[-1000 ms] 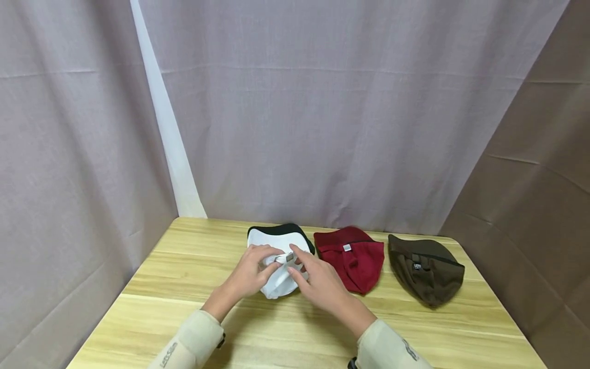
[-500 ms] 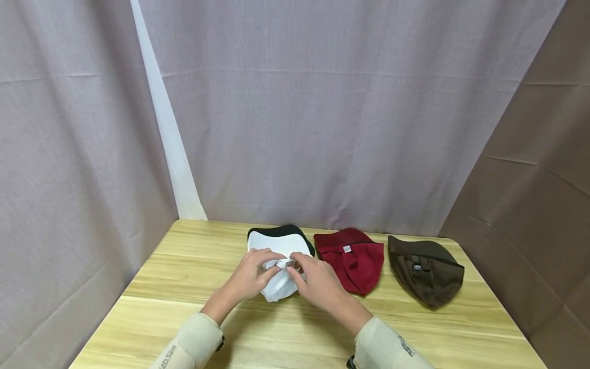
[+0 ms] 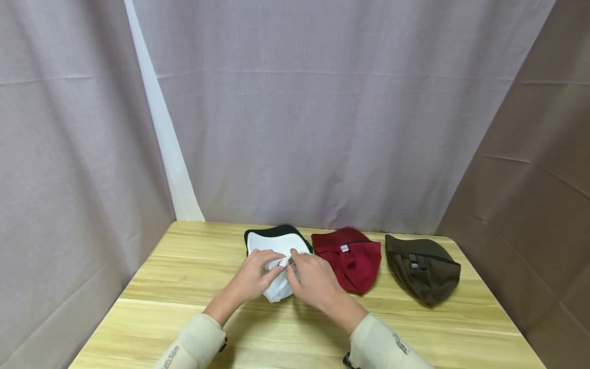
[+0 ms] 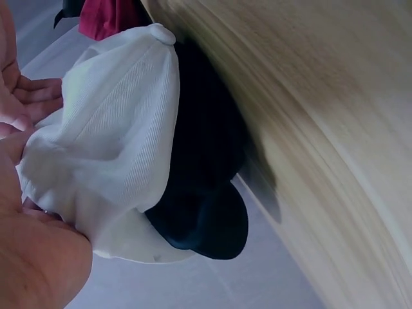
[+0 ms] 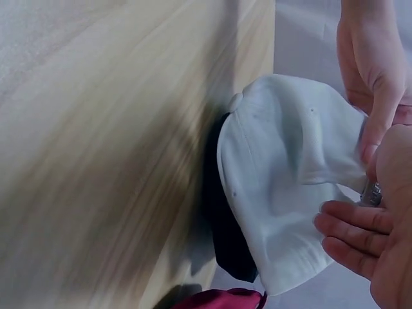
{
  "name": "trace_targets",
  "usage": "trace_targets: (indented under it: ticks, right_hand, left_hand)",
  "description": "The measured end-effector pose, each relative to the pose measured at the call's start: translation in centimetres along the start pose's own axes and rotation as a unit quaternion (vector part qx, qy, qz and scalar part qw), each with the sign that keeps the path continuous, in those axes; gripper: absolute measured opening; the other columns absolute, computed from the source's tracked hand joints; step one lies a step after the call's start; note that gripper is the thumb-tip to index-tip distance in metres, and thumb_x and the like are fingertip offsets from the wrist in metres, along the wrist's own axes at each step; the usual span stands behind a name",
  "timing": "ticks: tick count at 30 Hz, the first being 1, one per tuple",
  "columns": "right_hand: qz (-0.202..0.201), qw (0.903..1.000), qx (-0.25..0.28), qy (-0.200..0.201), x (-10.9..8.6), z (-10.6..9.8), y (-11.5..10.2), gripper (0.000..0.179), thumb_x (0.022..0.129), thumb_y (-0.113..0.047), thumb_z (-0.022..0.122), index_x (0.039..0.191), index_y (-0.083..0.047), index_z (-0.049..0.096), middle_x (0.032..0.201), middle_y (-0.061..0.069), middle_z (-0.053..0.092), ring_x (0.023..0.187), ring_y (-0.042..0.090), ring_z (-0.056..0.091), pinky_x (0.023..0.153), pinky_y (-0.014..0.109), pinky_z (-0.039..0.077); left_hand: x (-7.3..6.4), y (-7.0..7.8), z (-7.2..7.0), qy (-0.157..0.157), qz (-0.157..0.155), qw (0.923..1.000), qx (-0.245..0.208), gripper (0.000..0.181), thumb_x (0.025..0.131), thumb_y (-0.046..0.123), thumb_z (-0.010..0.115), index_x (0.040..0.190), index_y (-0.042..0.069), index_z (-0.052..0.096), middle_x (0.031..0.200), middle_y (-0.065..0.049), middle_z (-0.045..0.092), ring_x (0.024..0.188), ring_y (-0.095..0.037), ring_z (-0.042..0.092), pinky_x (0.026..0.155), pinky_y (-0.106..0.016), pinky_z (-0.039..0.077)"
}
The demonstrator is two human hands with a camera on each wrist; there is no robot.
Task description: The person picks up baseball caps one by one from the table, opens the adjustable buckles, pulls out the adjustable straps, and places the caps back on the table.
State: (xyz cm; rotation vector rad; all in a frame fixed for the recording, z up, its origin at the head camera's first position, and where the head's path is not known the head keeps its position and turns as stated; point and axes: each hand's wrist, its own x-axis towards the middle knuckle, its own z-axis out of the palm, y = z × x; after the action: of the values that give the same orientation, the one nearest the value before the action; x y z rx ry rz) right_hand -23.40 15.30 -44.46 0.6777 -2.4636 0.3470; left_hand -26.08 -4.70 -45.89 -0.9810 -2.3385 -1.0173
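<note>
White cap [image 3: 278, 291], long axis twelve to six o'clock, brim [image 3: 275, 243] at twelve; strap [image 3: 283, 261] pinched by left hand [image 3: 254, 273] at nine, right hand [image 3: 314, 279] at three.

In the lower right of the frame, we are seeing a red cap [image 3: 355, 264] lying near a brown cap [image 3: 426, 284] on a wooden table [image 3: 152, 287]. Gray cloth [image 3: 322, 128] is hanging behind, and brown cloth [image 3: 534, 184] is hanging at the right.
</note>
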Motion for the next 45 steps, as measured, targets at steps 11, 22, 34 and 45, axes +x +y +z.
trace_targets:
  ticks: [11, 22, 34, 45]
  right_hand:
    - [-0.016, 0.9989, -0.016, -0.040, 0.35, -0.13, 0.04, 0.039, 0.099, -0.019, 0.062, 0.128, 0.005, 0.072, 0.103, 0.013, 0.082, 0.088, 0.024, 0.078, 0.075, 0.039, 0.064]
    - [-0.043, 0.9983, -0.035, -0.018, 0.70, -0.19, -0.01, 0.018, 0.096, -0.015, 0.065, 0.105, 0.000, 0.072, 0.078, 0.007, 0.072, 0.073, 0.023, 0.072, 0.068, 0.039, 0.061]
    - [-0.035, 0.9983, -0.042, -0.022, 0.98, 0.01, -0.34, 0.014, 0.090, -0.011, 0.067, 0.099, 0.000, 0.067, 0.079, 0.009, 0.069, 0.072, 0.027, 0.071, 0.066, 0.040, 0.060]
    - [-0.029, 0.9984, -0.040, -0.026, 0.74, -0.20, -0.19, 0.016, 0.089, -0.007, 0.071, 0.104, 0.000, 0.067, 0.086, 0.010, 0.073, 0.081, 0.027, 0.073, 0.074, 0.041, 0.062]
  left_hand:
    - [-0.02, 0.49, 0.08, -0.011, -0.015, 0.9998, 0.008, 0.019, 0.097, 0.017, 0.077, 0.114, 0.011, 0.082, 0.102, -0.001, 0.082, 0.093, -0.015, 0.074, 0.089, -0.036, 0.052]
    - [0.23, 0.58, 0.40, -0.016, -0.024, 0.9995, 0.010, 0.018, 0.100, 0.019, 0.073, 0.115, 0.014, 0.081, 0.101, 0.002, 0.080, 0.088, -0.017, 0.066, 0.081, -0.032, 0.051]
    - [0.41, 0.30, 0.39, -0.015, -0.019, 0.9997, 0.009, 0.017, 0.099, 0.016, 0.073, 0.113, 0.018, 0.081, 0.099, 0.005, 0.078, 0.089, -0.010, 0.067, 0.084, -0.030, 0.049]
    - [0.17, 0.27, 0.53, -0.012, -0.032, 0.9994, -0.002, 0.020, 0.098, 0.015, 0.073, 0.116, 0.017, 0.082, 0.096, 0.004, 0.075, 0.084, -0.009, 0.059, 0.080, -0.029, 0.048]
